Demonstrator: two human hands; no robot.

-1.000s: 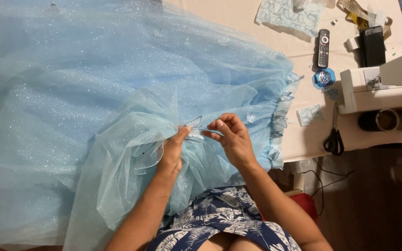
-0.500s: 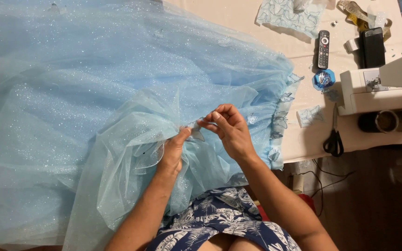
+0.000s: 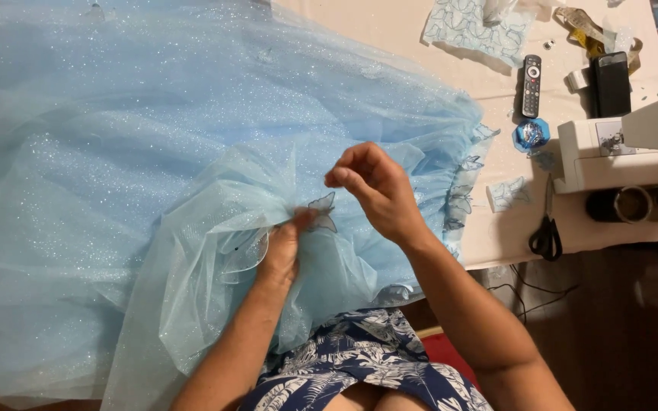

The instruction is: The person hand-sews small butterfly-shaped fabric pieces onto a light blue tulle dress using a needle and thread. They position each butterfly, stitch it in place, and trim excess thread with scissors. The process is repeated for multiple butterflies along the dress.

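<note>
Beige worktable (image 3: 420, 30) in front of me, running far and right; its near edge ends right of my lap. On the far right end: white sewing machine (image 3: 626, 144), black remote (image 3: 531, 85), black phone (image 3: 611, 84), blue round pincushion-like thing (image 3: 531, 134), patterned fabric scrap (image 3: 470, 27). Black-handled scissors (image 3: 547, 232) lie near the table's near edge. Below the edge, dark brown wood floor (image 3: 618, 335) with black cables (image 3: 527, 297) trailing across. Light is even and warm, no hard shadows. No walls or windows visible.
</note>
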